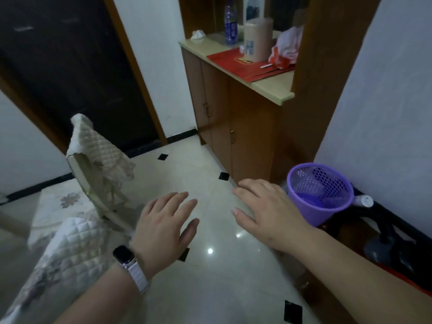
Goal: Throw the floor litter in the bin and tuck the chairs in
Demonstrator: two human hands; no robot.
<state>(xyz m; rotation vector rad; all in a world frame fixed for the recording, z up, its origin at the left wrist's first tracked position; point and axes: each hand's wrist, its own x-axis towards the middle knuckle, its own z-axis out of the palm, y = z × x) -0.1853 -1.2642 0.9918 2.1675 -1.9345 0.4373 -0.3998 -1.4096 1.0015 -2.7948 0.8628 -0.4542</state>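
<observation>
Both hands out over the glossy tiled floor (pixel 210 288), palms down.

Left hand (pixel 163 220) — fingers straight and spread, released, nothing held. Watch (pixel 124 254) on that wrist.

Right hand (pixel 264 211) likewise: fingers extended and loose, grasping nothing. Sits just beside the bin in view; contact with it not evident.

Purple mesh bin (pixel 320 192): stands upright on the floor at right, against the white wall, next to the foot of the wooden cabinet (pixel 245 136).

Chair (pixel 100 164) with quilted cream cover at left, near the left hand but apart from it. Second quilted cover (pixel 63 258) at lower left, beside the left forearm.

On the cabinet's pale desk (pixel 275 90): red mat (pixel 236 64), beige cylinder (pixel 257 38) standing on it, blue-labelled bottle (pixel 231 24) behind, crumpled white tissue (pixel 198 35) toward the far corner.

Dark object (pixel 383 230) right of the bin — kind unclear.
</observation>
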